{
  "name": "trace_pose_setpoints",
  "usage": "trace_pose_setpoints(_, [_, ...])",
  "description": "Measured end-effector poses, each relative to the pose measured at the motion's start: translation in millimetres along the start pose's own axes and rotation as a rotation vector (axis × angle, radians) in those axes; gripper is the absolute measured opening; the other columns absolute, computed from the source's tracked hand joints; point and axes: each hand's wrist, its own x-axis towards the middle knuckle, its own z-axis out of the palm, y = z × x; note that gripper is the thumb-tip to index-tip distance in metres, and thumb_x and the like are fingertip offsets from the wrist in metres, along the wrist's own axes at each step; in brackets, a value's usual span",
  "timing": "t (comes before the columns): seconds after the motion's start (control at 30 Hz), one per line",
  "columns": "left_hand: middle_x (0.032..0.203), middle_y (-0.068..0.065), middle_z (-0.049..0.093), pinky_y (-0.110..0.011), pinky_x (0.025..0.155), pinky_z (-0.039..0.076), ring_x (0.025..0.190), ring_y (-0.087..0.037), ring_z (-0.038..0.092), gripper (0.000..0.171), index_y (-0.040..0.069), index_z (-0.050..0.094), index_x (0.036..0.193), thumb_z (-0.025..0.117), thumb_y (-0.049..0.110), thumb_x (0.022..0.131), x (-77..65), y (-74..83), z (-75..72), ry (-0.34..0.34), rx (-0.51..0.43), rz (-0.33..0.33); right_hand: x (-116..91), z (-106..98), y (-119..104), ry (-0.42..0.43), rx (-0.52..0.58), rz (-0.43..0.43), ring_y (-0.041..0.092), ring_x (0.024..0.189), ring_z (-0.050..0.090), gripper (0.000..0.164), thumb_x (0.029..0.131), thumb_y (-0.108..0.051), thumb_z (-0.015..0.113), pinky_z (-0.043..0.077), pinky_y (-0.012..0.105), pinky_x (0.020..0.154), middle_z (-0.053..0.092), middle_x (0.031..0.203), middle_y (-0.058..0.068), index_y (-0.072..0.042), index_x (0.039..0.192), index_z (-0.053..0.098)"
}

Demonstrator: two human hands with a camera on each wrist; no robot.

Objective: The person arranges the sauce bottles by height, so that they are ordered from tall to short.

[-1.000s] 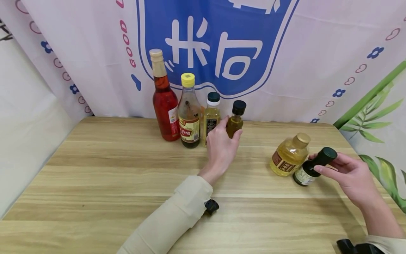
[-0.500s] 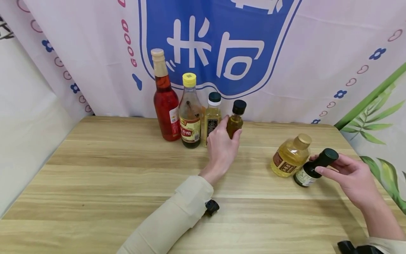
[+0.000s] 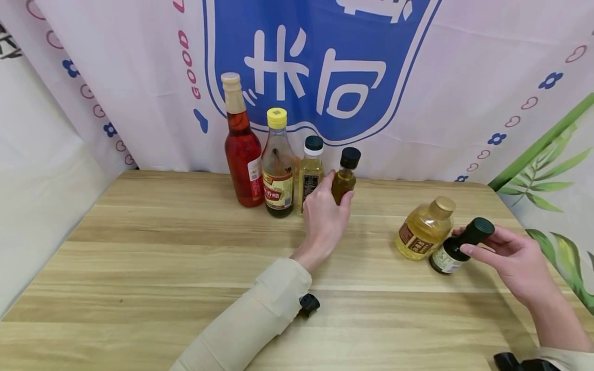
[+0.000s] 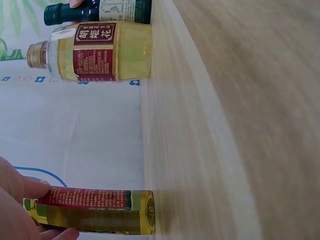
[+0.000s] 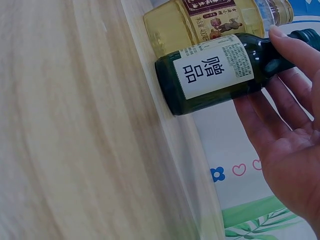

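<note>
My left hand [image 3: 325, 214] grips a slim bottle of yellow-green oil [image 3: 344, 181] with a black cap, at the back of the table. In the left wrist view, the fingers wrap the upper part of this oil bottle [image 4: 95, 215], and its base shows close to the tabletop. Over at the right, my right hand [image 3: 522, 263] holds a small dark green bottle [image 3: 472, 234] by its neck, thumb in front. The right wrist view shows a white label on this green bottle [image 5: 212, 70]. Close beside it stands a round-shouldered golden oil bottle [image 3: 426, 226].
A tall red bottle [image 3: 242, 149], a yellow-capped dark sauce bottle [image 3: 277, 175] and a square pale oil bottle [image 3: 311, 167] stand in a row left of my left hand. Behind the wooden table [image 3: 162, 257] hangs a printed curtain [image 3: 158, 103].
</note>
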Motion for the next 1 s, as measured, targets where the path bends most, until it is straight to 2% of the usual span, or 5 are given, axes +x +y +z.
trace_pose_setpoints(0.2, [0.135,-0.016,0.074,-0.046,0.098,0.064,0.116,-0.034,0.076,0.056,0.005,0.063,0.145,0.081,0.024,0.096,0.6,-0.1,0.1,0.005,-0.007,-0.001,0.4,-0.5,0.1,-0.008,0.003,-0.017,0.004,0.112,0.076,0.041,0.091,0.022,0.067,0.058,0.012,0.091,0.082,0.118,-0.002,0.011,0.13,0.067])
trace_pose_setpoints(1.0, [0.136,-0.015,0.074,-0.047,0.1,0.063,0.117,-0.034,0.076,0.057,0.006,0.062,0.147,0.081,0.025,0.096,3.3,3.1,-0.2,-0.019,0.001,-0.036,1.1,-0.6,1.9,-0.022,0.029,-0.034,0.005,0.112,0.076,0.038,0.09,0.024,0.066,0.059,0.013,0.091,0.082,0.117,-0.001,0.011,0.126,0.068])
